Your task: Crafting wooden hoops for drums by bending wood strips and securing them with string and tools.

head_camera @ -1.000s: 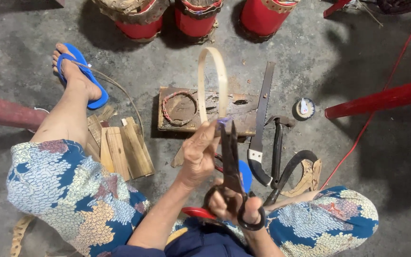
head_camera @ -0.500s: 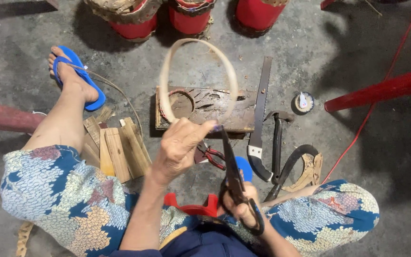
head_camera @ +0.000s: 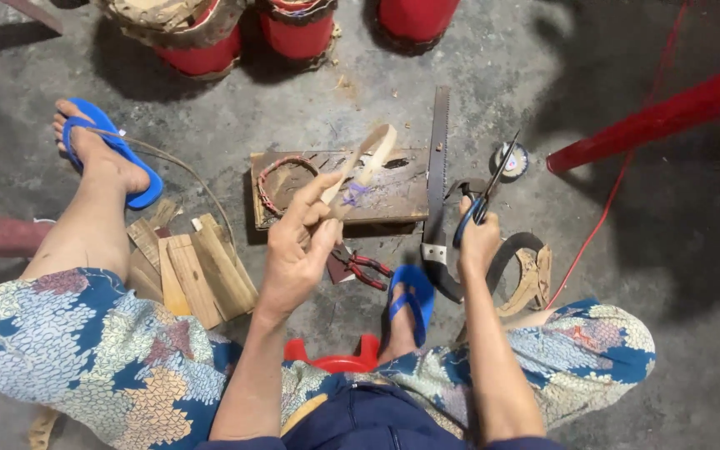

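My left hand pinches a thin bamboo strip bent into a loop, tied with purple thread near my fingers. It hangs over a dark wooden block on the floor. My right hand grips blue-handled scissors, blades pointing up and right, beside a hand saw lying upright in view along the block's right edge.
Red-handled pliers lie below the block. A small woven ring rests on the block's left part. Wooden slats sit by my left leg. Red drums stand at the top; a red bar crosses the right. A tape roll is near the saw.
The bamboo loop has turned from a wide ring to nearly edge-on. My right hand has swung the scissors from the centre out to the right, past the saw.
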